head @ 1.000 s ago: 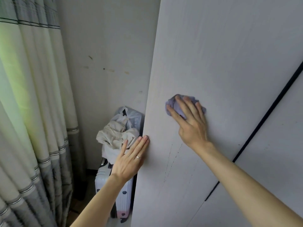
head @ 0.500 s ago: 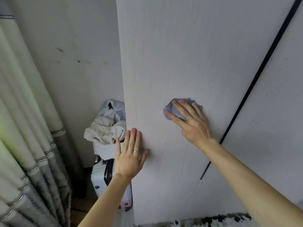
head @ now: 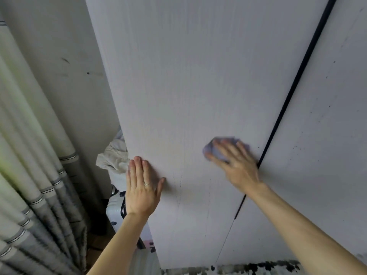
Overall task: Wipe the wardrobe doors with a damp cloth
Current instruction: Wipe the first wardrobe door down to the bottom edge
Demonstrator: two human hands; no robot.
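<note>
**Cloth on left door, both hands flat**

Right hand (head: pixel 236 165) presses the lilac cloth (head: pixel 218 147) against the left wardrobe door (head: pixel 188 96). Fingers are spread and fairly straight over it, not curled round it. Hand and cloth are both blurred, so finer detail can't be told. The cloth is bunched up, showing mostly above and left of the fingers. It sits on the door's right part, near the dark gap (head: pixel 288 108) that divides it from the right wardrobe door (head: pixel 317 135). The heel of the hand is just beside that gap.

Left hand (head: pixel 142 187) lies flat on the same door at its left edge, lower than the cloth and well apart from it. Fingers are straight and close together, thumb out to the right, w/ a thin ring (head: pixel 146 183) on one finger.

Faint dark drip marks (head: pixel 179 187) run down the door just right of the left thumb. The right door has scattered dark specks.

Left of the wardrobe there's a marked wall (head: pixel 65 76) and a pale curtain (head: pixel 29 155) w/ grey stripes. In the corner, partly hidden behind the door edge and left forearm, a white suitcase (head: pixel 117 209) has a beige fabric bundle (head: pixel 113 157) on top. Speckled floor (head: pixel 248 267) shows at the bottom.
</note>
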